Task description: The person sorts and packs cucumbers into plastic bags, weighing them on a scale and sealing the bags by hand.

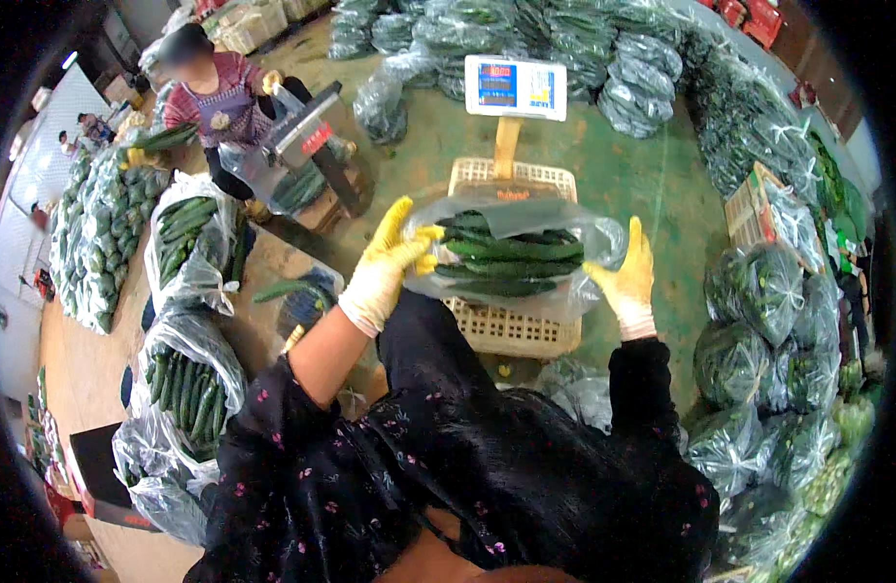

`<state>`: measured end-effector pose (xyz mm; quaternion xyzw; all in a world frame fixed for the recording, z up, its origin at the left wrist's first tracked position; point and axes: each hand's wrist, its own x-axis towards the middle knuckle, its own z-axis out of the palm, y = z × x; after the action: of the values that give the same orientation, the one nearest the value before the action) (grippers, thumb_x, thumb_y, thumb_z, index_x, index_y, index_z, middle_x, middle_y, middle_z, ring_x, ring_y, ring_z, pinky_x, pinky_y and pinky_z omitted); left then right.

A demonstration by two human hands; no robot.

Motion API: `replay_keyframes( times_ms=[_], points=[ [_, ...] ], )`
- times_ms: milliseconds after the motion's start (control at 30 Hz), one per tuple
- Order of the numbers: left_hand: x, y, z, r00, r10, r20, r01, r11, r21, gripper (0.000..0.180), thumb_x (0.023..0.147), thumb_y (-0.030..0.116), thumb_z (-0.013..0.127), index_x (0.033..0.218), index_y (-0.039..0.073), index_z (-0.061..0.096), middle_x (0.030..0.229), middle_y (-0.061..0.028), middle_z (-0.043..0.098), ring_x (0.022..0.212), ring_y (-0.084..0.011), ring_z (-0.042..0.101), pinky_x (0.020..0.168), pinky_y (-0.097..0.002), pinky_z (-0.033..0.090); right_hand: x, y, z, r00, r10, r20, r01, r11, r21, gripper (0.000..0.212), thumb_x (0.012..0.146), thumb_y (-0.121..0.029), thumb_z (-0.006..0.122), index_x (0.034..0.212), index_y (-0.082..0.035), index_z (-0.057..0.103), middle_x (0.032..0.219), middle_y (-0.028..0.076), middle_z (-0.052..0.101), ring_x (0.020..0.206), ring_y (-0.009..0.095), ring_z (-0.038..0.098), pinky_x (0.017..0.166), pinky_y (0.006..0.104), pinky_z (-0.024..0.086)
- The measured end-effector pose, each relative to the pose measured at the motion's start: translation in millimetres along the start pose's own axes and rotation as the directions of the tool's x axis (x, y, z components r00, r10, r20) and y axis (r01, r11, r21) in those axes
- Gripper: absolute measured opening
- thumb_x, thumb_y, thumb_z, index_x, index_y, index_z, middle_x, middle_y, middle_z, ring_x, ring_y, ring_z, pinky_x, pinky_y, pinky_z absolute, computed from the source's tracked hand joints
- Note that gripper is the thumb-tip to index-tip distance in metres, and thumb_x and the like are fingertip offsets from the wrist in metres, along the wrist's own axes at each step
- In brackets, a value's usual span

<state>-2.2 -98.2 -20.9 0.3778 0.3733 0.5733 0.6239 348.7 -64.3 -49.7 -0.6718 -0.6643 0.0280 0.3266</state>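
A clear plastic bag [606, 233] of long dark green cucumbers [511, 255] lies in front of me on an upturned or shallow cream plastic crate [516, 335]. At the bag's left end is my left hand [391, 260] in a yellow glove, fingers spread, the nearer ones against the plastic. My right hand [626, 280], gloved the same way, stands at the right end with fingers stretched up and the thumb touching the bag's edge. The crate rests on a scale, whose white display [516, 87] rises on a post beyond it. Plastic partly covers the cucumbers.
To the left stand open bags of cucumbers [187, 394] and a tall heap of filled bags [98, 233]. A person in an apron [229, 107] works at another scale [307, 131]. Tied bags [749, 291] line the right side, and more bags [467, 29] are stacked at the back.
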Motion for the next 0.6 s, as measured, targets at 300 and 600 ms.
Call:
replay_keyframes(
  times_ms=[300, 600],
  points=[
    [-2.8, -24.5, -14.2, 0.999, 0.013, -0.039, -0.004, 0.975, 0.224, 0.072, 0.083, -0.004, 0.056, 0.143, 0.018, 0.024, 0.105, -0.0117, 0.06, 0.084, -0.0134, 0.058, 0.074, -0.0256, 0.05, -9.1, 5.4, 37.6, 0.986, 0.169, 0.007, -0.168, 0.973, 0.159, 0.111, 0.054, -0.025, 0.084, 0.141, -0.006, 0.019, 0.131, 0.022, 0.04, 0.123, 0.036, 0.037, 0.101, 0.0424, 0.034],
    [2.5, -37.8, -15.6, 0.994, 0.098, 0.046, -0.108, 0.95, 0.294, 0.075, 0.081, -0.008, 0.056, 0.143, 0.019, 0.024, 0.105, -0.008, 0.06, 0.082, -0.0097, 0.053, 0.076, -0.0233, 0.048, -13.5, 5.7, 42.6, 0.942, 0.328, 0.067, -0.334, 0.928, 0.164, 0.112, 0.055, -0.025, 0.084, 0.142, -0.007, 0.016, 0.135, 0.022, 0.035, 0.125, 0.035, 0.036, 0.102, 0.0399, 0.034]
  ],
)
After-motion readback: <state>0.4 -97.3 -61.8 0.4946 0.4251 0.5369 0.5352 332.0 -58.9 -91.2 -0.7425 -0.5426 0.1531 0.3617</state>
